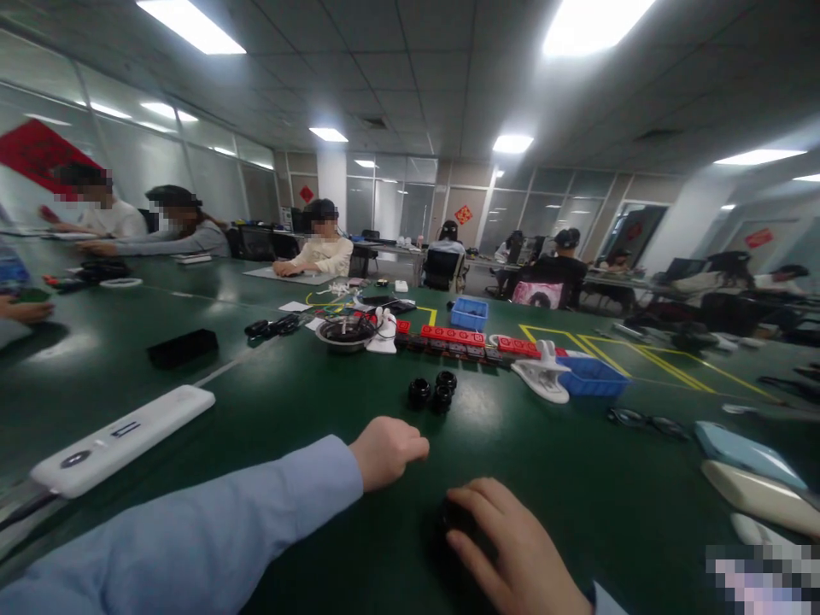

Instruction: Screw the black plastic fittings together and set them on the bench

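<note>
Resting on the dark green worktop (269,401), the left hand (388,450) is curled into a closed fist at the end of a light blue sleeve (211,530), its fingers (415,446) folded in tight; nothing shows inside them. The right hand (509,547) lies just beside it, lower in view, its fingers bent loosely over a small black object (453,515) that they touch and half cover. Whether they clamp it or only rest on it cannot be told. Straight beyond the fingers of the left hand, a short way off, three black round parts (433,393) stand in a cluster on the worktop. Farther beyond those runs a row of red blocks (453,336), with a metal bowl (346,333) at its left end and a white clamp (541,373) touching a blue tray (593,377) at its right. Well out to the left of both hands lies a long white power strip (121,440).
</note>
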Demonstrator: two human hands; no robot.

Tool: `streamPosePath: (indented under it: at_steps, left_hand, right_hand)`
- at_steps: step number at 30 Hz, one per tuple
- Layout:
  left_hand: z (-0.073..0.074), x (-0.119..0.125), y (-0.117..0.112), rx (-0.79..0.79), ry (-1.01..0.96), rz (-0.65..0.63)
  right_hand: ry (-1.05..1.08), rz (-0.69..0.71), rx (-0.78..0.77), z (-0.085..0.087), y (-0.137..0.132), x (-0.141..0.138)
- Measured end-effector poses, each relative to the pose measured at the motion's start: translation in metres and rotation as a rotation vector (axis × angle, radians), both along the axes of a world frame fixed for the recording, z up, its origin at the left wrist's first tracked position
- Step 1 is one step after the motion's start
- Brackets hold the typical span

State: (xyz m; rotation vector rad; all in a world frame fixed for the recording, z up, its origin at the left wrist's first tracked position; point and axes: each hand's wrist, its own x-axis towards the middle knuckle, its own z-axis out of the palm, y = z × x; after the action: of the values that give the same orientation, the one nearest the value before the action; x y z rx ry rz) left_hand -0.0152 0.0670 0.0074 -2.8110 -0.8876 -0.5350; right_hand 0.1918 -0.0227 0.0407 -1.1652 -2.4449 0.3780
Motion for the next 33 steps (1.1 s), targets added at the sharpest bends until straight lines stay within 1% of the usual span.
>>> streamPosePath:
  at_steps: [2, 5, 8, 11, 14, 16, 19, 26, 29, 33]
  left_hand:
    - [-0.005, 0.007, -0.007, -0.030, -0.011, -0.007]
    - [-0.006, 0.016, -0.019, -0.103, -0.019, -0.025]
    - [-0.008, 0.023, -0.032, -0.163, -0.044, -0.006]
    - [-0.008, 0.027, -0.041, -0.238, -0.109, 0.079]
    - [-0.003, 0.027, -0.045, -0.379, -0.196, 0.207]
    - [0.001, 0.026, -0.046, -0.443, -0.213, 0.240]
    - [0.003, 0.025, -0.044, -0.489, -0.195, 0.227]
    - [-0.004, 0.023, -0.042, -0.524, -0.121, 0.108]
    - [-0.004, 0.021, -0.042, -0.533, -0.122, 0.111]
    - [0.001, 0.020, -0.042, -0.573, -0.131, 0.104]
  right_hand:
    - [0.003, -0.008, -0.006, 0.000, -0.001, -0.001]
    - [0.024, -0.011, -0.017, 0.000, -0.002, 0.000]
    - [0.038, -0.012, -0.032, 0.001, -0.003, 0.000]
    - [0.042, -0.014, -0.030, 0.001, -0.003, -0.001]
    - [0.049, -0.017, -0.020, 0.000, -0.002, -0.001]
    - [0.049, -0.016, -0.018, -0.001, -0.002, -0.001]
    - [0.044, -0.021, -0.030, -0.001, -0.001, -0.001]
    - [0.051, -0.018, -0.051, -0.001, -0.002, 0.000]
    - [0.054, -0.017, -0.056, -0.002, -0.001, 0.000]
    - [0.050, -0.007, -0.066, -0.003, 0.000, 0.001]
